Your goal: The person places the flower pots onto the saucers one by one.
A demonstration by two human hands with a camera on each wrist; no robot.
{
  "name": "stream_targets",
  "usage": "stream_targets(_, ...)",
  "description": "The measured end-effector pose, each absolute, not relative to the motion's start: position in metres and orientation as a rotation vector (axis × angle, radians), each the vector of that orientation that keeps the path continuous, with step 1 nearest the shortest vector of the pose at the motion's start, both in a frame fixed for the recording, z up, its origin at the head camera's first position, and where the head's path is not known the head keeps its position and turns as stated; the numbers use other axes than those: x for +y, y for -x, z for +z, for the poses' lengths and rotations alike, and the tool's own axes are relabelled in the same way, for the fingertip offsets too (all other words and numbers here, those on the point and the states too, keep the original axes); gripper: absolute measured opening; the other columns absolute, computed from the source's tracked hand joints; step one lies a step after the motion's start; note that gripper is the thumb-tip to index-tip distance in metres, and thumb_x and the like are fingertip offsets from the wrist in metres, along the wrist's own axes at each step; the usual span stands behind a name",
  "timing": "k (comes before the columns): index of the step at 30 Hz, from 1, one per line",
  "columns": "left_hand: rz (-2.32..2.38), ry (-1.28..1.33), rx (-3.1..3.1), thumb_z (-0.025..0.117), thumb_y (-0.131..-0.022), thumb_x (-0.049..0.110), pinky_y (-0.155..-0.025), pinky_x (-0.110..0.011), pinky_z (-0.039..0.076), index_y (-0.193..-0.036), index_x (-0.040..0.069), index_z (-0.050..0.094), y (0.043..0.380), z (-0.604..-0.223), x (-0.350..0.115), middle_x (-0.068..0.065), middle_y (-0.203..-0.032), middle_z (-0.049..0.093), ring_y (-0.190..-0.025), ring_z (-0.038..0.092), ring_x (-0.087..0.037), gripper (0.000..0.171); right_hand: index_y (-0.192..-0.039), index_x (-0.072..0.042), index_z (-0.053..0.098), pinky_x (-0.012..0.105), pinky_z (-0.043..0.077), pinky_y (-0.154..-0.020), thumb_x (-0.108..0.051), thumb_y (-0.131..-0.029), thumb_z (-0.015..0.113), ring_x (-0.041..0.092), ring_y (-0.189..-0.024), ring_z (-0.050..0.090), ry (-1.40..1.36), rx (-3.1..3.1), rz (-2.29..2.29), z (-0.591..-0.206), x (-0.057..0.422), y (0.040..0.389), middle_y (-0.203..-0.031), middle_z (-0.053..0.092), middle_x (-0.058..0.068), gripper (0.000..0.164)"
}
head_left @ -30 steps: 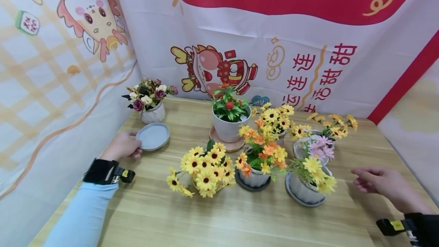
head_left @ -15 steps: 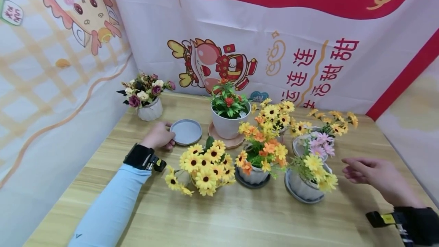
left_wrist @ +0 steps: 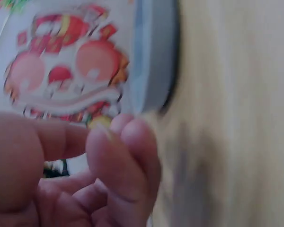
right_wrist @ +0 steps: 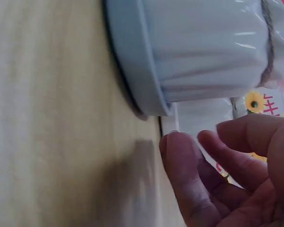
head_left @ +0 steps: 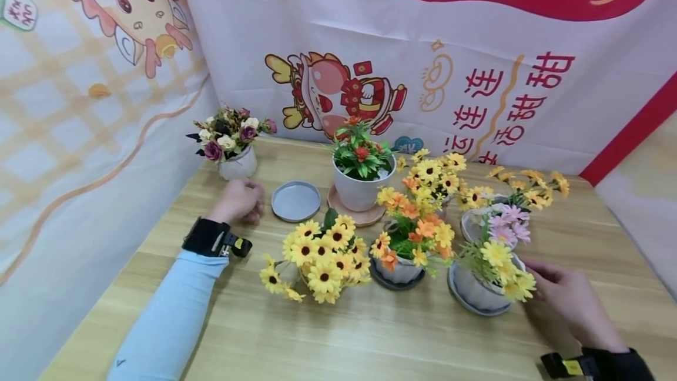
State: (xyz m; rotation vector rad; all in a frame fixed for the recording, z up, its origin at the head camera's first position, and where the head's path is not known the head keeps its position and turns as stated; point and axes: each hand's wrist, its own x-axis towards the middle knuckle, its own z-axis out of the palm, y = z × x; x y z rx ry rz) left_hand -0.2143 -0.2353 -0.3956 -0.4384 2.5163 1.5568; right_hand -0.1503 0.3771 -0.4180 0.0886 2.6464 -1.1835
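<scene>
A round grey-blue saucer (head_left: pixel 296 201) lies bare on the table. Just left of it is my left hand (head_left: pixel 239 200), its fingers loosely bent with nothing in them; the left wrist view shows the saucer's side wall (left_wrist: pixel 162 52) beyond the fingertips. My right hand (head_left: pixel 568 294) is beside a white fluted pot (head_left: pixel 478 284) of yellow flowers that stands in a grey saucer (head_left: pixel 494 312). In the right wrist view, thumb and fingers (right_wrist: pixel 182 158) are apart and hold nothing, close to that saucer's edge.
Behind my left hand stands a pot of purple and white roses (head_left: pixel 238 164). A red-flowered plant in a white pot (head_left: pixel 359 191) sits on a pinkish saucer. Yellow sunflowers (head_left: pixel 322 263) and an orange-flowered pot (head_left: pixel 400 269) stand in the middle, more flowers at the back right. Printed cloth hangs behind.
My left hand carried the grey-blue saucer rightward, set it beside the red-flowered plant's saucer and let go, drawing slightly left. My right hand has moved left to the yellow-flower pot.
</scene>
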Motion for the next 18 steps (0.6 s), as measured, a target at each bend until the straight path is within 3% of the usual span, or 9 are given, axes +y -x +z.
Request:
stream_targets(7, 1.950, 0.694, 2.419, 0.039, -0.104, 0.022, -0.060, -0.029, 0.060, -0.147, -0.003, 0.028, 0.225, -0.378, -0.280, -0.016, -0.096, 0.061, -0.061, 0.066, -0.016, 0.051, -0.143, 0.013, 0.038, 0.030, 0.052, -0.062, -0.014, -0.099, 0.051, 0.019, -0.078, 0.060, -0.190, 2.590, -1.089, -0.421, 0.377, 0.151, -0.103, 0.069, 0.017, 0.054)
stream_targets(11, 1.995, 0.760, 2.354, 0.035, -0.105, 0.023, -0.060, -0.026, 0.059, -0.144, -0.004, 0.027, 0.234, -0.370, -0.294, -0.014, -0.098, 0.061, -0.062, 0.067, -0.015, 0.048, -0.142, 0.015, 0.037, 0.028, 0.052, -0.063, -0.008, -0.095, 0.053, 0.018, -0.079, 0.061, -0.170, 2.605, -1.076, -0.422, 0.376, 0.150, -0.101, 0.070, 0.017, 0.054)
stream_targets(15, 1.917, 0.758, 2.418, 0.035, -0.106, 0.034, -0.056, -0.027, 0.059, -0.140, -0.007, 0.033, 0.243, -0.367, -0.303, -0.014, -0.089, 0.061, -0.056, 0.064, -0.015, 0.054, -0.140, 0.015, 0.040, 0.026, 0.052, -0.064, -0.007, -0.094, 0.056, 0.016, -0.079, 0.061, -0.118, 2.640, -1.062, -0.422, 0.375, 0.148, -0.100, 0.071, 0.016, 0.053)
stream_targets(18, 1.878, 0.768, 2.443, 0.037, -0.105, 0.028, -0.055, -0.029, 0.059, -0.139, -0.009, 0.035, 0.247, -0.365, -0.306, -0.011, -0.080, 0.061, -0.052, 0.062, -0.015, 0.050, -0.137, 0.016, 0.044, 0.025, 0.052, -0.064, -0.007, -0.095, 0.055, 0.014, -0.076, 0.062, -0.083, 2.659, -1.063, -0.424, 0.374, 0.146, -0.094, 0.072, 0.013, 0.049)
